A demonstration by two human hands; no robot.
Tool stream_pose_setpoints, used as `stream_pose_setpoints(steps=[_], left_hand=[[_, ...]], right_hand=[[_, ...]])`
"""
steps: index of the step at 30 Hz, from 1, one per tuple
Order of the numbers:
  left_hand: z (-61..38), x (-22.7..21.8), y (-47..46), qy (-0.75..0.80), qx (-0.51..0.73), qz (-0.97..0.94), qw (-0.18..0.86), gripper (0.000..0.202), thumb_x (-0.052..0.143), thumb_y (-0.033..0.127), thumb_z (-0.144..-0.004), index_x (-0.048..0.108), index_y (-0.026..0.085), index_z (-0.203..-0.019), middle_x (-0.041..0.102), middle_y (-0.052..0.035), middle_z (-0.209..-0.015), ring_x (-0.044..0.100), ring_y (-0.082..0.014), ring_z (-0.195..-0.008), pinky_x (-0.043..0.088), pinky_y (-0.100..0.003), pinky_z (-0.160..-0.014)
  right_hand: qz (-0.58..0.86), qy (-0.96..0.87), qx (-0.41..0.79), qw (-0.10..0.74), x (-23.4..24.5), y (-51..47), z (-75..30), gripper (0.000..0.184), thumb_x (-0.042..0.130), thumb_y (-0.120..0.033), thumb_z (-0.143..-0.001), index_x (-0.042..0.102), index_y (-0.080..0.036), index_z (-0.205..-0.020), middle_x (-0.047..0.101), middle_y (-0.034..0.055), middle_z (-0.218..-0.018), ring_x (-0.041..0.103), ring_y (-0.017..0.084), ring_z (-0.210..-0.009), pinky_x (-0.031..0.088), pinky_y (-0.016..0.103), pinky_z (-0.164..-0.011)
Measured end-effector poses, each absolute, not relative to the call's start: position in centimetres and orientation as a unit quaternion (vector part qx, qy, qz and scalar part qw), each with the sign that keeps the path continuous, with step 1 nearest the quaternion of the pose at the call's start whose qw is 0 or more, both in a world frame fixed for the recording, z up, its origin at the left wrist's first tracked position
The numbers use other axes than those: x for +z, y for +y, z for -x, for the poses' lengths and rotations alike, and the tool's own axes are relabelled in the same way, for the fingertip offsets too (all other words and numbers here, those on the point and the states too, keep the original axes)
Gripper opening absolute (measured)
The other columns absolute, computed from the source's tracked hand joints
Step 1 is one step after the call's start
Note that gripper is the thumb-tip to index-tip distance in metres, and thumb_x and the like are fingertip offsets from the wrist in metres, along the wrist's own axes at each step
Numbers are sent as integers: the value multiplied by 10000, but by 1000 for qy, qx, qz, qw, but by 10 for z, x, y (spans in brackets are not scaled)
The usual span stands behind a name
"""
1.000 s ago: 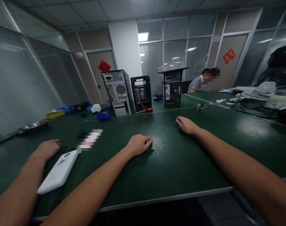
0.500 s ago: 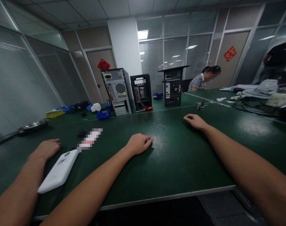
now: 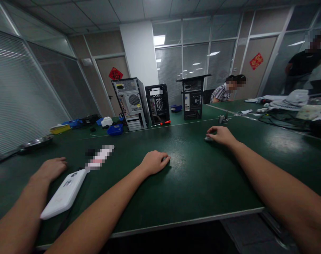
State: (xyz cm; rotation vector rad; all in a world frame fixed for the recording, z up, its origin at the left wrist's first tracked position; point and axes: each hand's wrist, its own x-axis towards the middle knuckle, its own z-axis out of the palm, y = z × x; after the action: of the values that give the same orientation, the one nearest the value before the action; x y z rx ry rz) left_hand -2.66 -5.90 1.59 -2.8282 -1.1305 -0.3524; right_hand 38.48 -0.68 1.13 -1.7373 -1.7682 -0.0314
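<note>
My right hand (image 3: 220, 135) reaches far out over the green table (image 3: 197, 176), palm down, its fingers curled over a small grey object (image 3: 208, 139) at the fingertips. My left hand (image 3: 154, 162) rests on the table in the middle, knuckles up, fingers loosely curled under with nothing seen in them. A third forearm and hand (image 3: 49, 169) lies at the far left, beside a white flat device (image 3: 64, 193); whose arm it is I cannot tell.
Three computer cases (image 3: 130, 104) (image 3: 157, 104) (image 3: 193, 100) stand at the back, with a red screwdriver (image 3: 164, 123), blue bins (image 3: 115, 129) and a metal tray (image 3: 35, 143) nearby. A small metal part (image 3: 223, 119) lies behind my right hand. Two people are at the back right; cables and clutter (image 3: 287, 106) cover the right table.
My right hand has moved to the right and further out, and its fingers now lie over the small grey object. My left hand and the far-left hand have stayed put.
</note>
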Motion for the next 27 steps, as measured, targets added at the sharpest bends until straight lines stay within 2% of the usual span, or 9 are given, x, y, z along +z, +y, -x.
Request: stream_pose_setpoints(steps=[5, 11, 17, 23, 27], left_hand=[[26, 15, -59, -370, -115, 921, 34, 429, 382, 474, -1024, 740, 242, -977, 745, -44, -822, 675, -201, -742, 438, -275, -666], [29, 14, -59, -370, -115, 921, 29, 421, 384, 469, -1022, 745, 252, -1019, 751, -43, -843, 679, -199, -755, 455, -277, -684], [28, 16, -60, -372, -115, 921, 27, 420, 388, 468, -1020, 747, 250, -1014, 753, -43, -840, 683, -199, -762, 457, -277, -684], [27, 16, -60, -367, -119, 922, 28, 432, 385, 470, -1021, 747, 239, -974, 746, -46, -818, 677, -196, -734, 448, -279, -660], [28, 16, -59, -371, -116, 921, 31, 430, 393, 473, -1016, 752, 239, -993, 748, -50, -826, 683, -201, -759, 462, -281, -688]], right_hand=[[686, -696, -15, 212, 16, -5, -368, 273, 733, -419, -737, 778, -225, -923, 760, 67, -914, 684, 222, -814, 535, 335, -812], [692, -701, 27, 174, 24, -7, -374, 210, 744, -388, -720, 774, -244, -870, 756, 49, -856, 687, 212, -764, 541, 323, -738], [685, -680, 23, 261, 18, -7, -390, 171, 745, -381, -713, 762, -236, -801, 755, 52, -834, 686, 218, -778, 539, 329, -763], [725, -580, -29, 370, 0, -6, -418, 275, 735, -443, -694, 760, -220, -854, 754, 77, -864, 685, 249, -828, 531, 366, -800], [743, -538, -10, 398, -6, -7, -435, 312, 754, -466, -659, 755, -214, -844, 754, 99, -909, 684, 276, -869, 534, 392, -797]])
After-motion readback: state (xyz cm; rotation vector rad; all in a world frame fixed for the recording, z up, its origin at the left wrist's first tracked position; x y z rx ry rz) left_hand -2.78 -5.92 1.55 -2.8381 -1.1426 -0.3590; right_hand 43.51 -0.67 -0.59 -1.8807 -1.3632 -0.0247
